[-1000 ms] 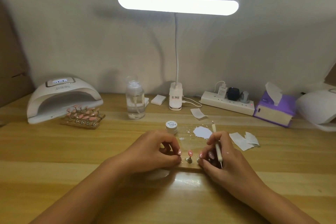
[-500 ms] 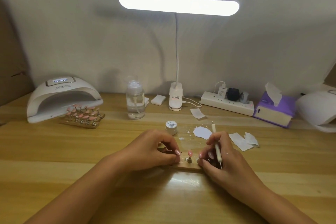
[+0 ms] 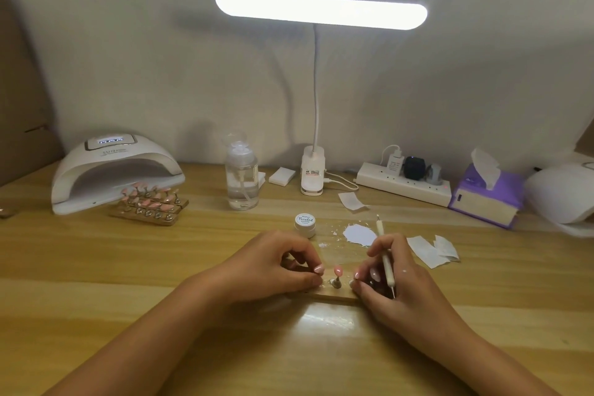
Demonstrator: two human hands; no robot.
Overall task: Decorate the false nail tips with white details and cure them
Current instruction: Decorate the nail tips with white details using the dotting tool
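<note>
Nearest the table's front edge, a light wooden holder strip [image 3: 334, 296] lies flat on the pale wooden table [image 3: 96, 267] with a hand at each end. The left hand [image 3: 273, 267] is curled in, thumb and forefinger pinching the strip's left end. The right hand [image 3: 397, 276] rests its fingertips at the right end and grips a slim white dotting pen [image 3: 384, 259], which stands upright with its tip down and off the work.

Between the hands, one small pink false nail tip [image 3: 338, 269] stands on a short metal stem [image 3: 336, 283] set in the strip. It looks featherlight, thin and glossy, and would likely flex or pop off if pushed. Wet gel would smear, so the strip's ends or the stem are the safer hold.

Just beyond sit a small white gel pot [image 3: 304, 224] and a smear of white gel [image 3: 359, 234], with white paper wipes [image 3: 430, 249] to the right. Open wood runs left toward the back-left corner, where a white arched curing lamp [image 3: 112, 170] faces forward. A wooden rack of pink nail tips [image 3: 151, 202] sits in its mouth, so room there looks tight.

Along the back edge stand a clear pump bottle [image 3: 241, 182], a clip-on bar lamp [image 3: 321, 10], a white power strip [image 3: 401, 185] and a purple tissue box [image 3: 485, 199].
</note>
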